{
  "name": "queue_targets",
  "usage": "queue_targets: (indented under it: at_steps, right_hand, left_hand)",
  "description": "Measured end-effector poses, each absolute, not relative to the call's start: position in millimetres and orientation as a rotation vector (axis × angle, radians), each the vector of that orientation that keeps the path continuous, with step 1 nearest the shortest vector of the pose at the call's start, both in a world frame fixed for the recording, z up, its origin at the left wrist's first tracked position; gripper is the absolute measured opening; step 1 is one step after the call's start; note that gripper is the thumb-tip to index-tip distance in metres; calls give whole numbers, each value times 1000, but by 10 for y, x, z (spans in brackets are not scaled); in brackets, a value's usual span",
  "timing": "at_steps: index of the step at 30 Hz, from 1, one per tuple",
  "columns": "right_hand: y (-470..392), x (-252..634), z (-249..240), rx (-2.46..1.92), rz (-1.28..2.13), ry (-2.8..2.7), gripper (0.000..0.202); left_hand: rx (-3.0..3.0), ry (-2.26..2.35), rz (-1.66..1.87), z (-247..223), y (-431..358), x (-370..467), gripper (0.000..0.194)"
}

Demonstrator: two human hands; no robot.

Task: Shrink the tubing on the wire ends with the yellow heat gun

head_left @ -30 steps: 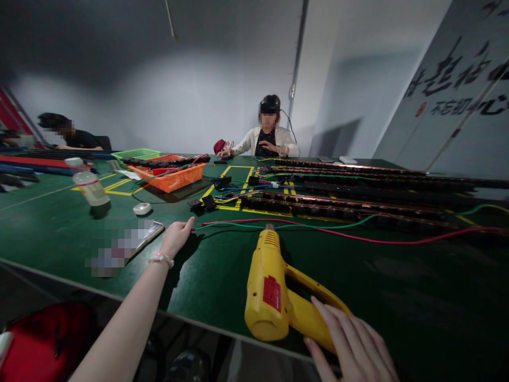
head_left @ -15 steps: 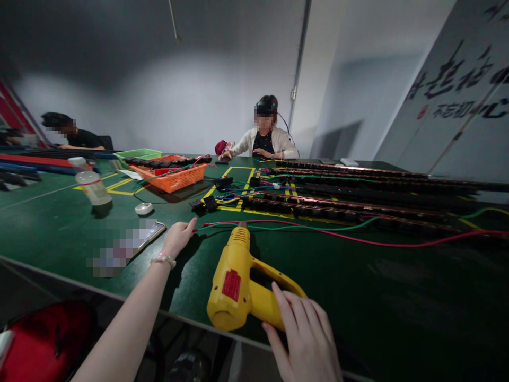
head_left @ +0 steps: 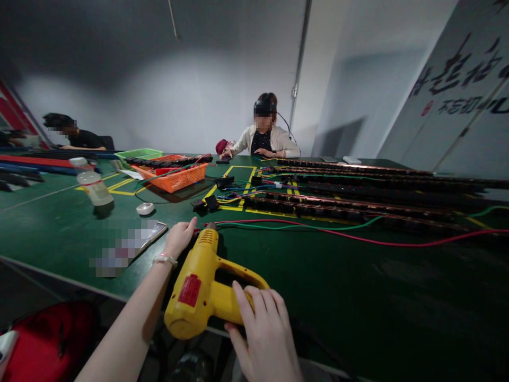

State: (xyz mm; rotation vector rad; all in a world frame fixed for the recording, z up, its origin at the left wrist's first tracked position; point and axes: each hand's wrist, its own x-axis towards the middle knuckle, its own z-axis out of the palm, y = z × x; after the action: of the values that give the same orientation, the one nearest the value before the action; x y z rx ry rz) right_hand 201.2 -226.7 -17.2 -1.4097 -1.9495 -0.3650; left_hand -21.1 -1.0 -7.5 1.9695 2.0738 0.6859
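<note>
My right hand (head_left: pixel 264 329) is closed round the handle of a yellow heat gun (head_left: pixel 198 289), which has a red label on its side. The gun's nozzle points away from me, close beside my left hand (head_left: pixel 181 239). That left hand is closed in a pinch on the ends of a red wire (head_left: pixel 338 234) and a green wire (head_left: pixel 278 228); its fingertips are partly hidden. Both wires run off to the right across the green table (head_left: pixel 358 286). Left of my left hand lies a phone (head_left: pixel 153 236).
Long black strips (head_left: pixel 310 204) with copper-coloured edges lie at the right. Farther back stand an orange basket (head_left: pixel 178 180), a green basket (head_left: pixel 139 154) and a bottle (head_left: pixel 95 188). A white tape roll (head_left: pixel 145 208) is near the phone. Two people sit beyond the table.
The heat gun has moved left in my right hand, bringing its nozzle close to my left hand and the wire ends. My left hand has stayed almost in place.
</note>
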Motion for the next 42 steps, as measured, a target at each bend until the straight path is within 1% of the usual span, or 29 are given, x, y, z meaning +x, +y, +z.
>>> queue_targets:
  at_steps: [7, 17, 20, 25, 33, 39, 42]
  right_hand:
    - [-2259, 1943, -199, -1346, -336, -1965, 57]
    - [-2241, 1978, -221, -1327, -297, -1933, 61]
    - [-2241, 2029, -192, -1353, -257, -1937, 60]
    - [-2257, 2135, -136, -1411, -228, -1986, 58]
    - [-2278, 2314, -130, -1474, -366, -1931, 42]
    - [-2329, 2520, -184, -1510, -489, -1948, 44]
    - [-2380, 2638, -195, -1525, -583, -1958, 41]
  left_hand:
    - [1963, 2028, 696, -69, 1, -226, 66]
    - [1936, 1838, 870, -94, -19, -273, 62]
    - [1902, 1815, 880, -92, -27, -274, 61]
    - [1948, 1899, 789, -108, -19, -271, 60]
    - [2019, 1984, 690, -35, -63, -227, 55]
    - [2023, 2010, 650, -20, -64, -212, 55]
    - [2009, 2012, 655, -43, -45, -229, 57]
